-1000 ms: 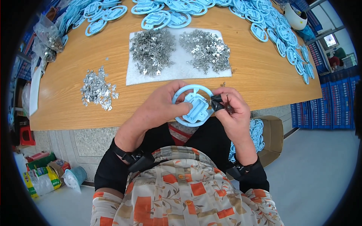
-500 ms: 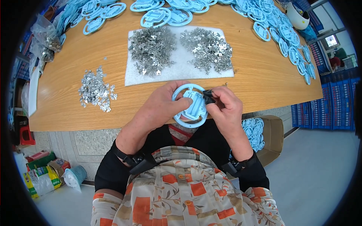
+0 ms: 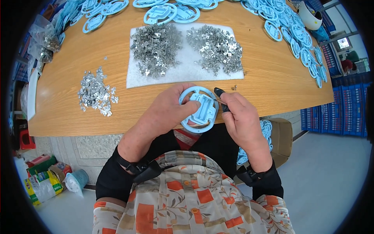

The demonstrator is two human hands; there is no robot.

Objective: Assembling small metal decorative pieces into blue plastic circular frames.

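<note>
My left hand grips a light blue plastic ring-shaped part, thumb across the recessed block in its middle, fingers behind. The part is held at the table's near edge, its recessed side facing up. Just at its right rim is my right hand, with black covers on two fingertips. Those fingers are curled in, and a thin small thing seems to show between them, too small to name. Beyond both hands, two heaps of small silver metal clips, the left heap and the right heap, lie on a white foam sheet.
A smaller pile of flat metal pieces lies at the left of the wooden table. Many more blue parts line its far and right sides. A cardboard box of blue parts stands below on the right.
My right hand has drawn back slightly to the right from the blue part, its covered fingertips now farther apart. My left hand still holds the part in nearly the same place.
</note>
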